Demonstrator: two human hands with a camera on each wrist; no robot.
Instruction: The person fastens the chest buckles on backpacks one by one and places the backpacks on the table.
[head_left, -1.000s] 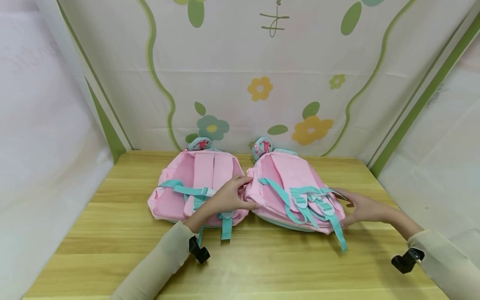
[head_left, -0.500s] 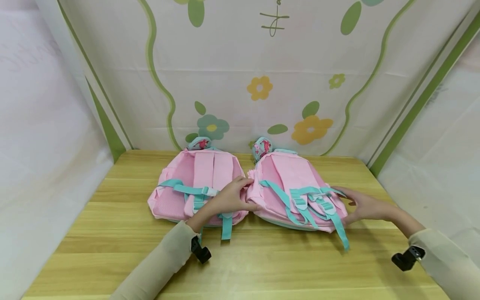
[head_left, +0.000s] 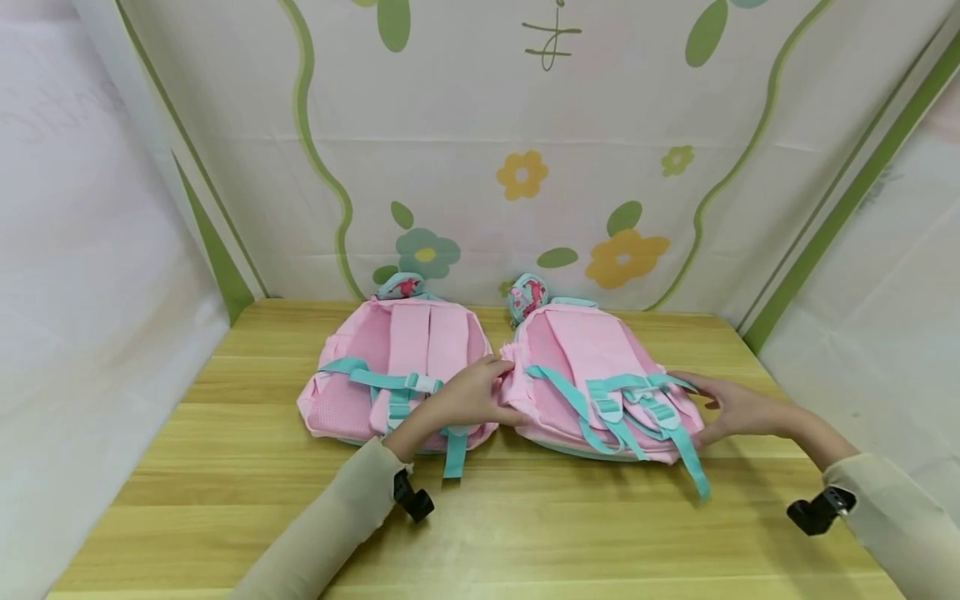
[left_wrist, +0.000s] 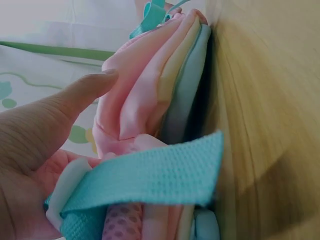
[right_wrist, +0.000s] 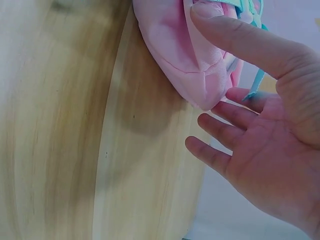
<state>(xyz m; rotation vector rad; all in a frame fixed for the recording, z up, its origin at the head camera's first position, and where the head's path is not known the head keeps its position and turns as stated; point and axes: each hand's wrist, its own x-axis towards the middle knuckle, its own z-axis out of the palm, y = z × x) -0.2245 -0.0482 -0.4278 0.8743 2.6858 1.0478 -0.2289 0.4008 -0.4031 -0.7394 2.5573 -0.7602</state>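
Two pink backpacks with turquoise straps lie side by side, their shoulder straps facing up. My left hand (head_left: 472, 393) is between them, thumb and fingers spread against the near side of the right backpack (head_left: 588, 346). In the left wrist view its thumb (left_wrist: 87, 92) lies straight along the pink fabric; the fingertips are hidden. At the other end of that backpack is my right hand (head_left: 742, 408). In the right wrist view its thumb (right_wrist: 240, 35) touches the pink fabric, with the fingers (right_wrist: 220, 130) spread loosely near the corner. The left backpack (head_left: 348, 412) lies partly behind my left hand.
Both backpacks lie on a wooden table (head_left: 540, 533), near its back edge. Small patterned pouches, one (head_left: 528, 296) on the right and another (head_left: 401, 286) on the left, sit at their tops. A white flowered cloth (head_left: 450, 108) hangs behind, with more cloth at the sides.
The right backpack has shifted slightly to the right, and both my hands have moved with it. The left backpack has stayed in place.
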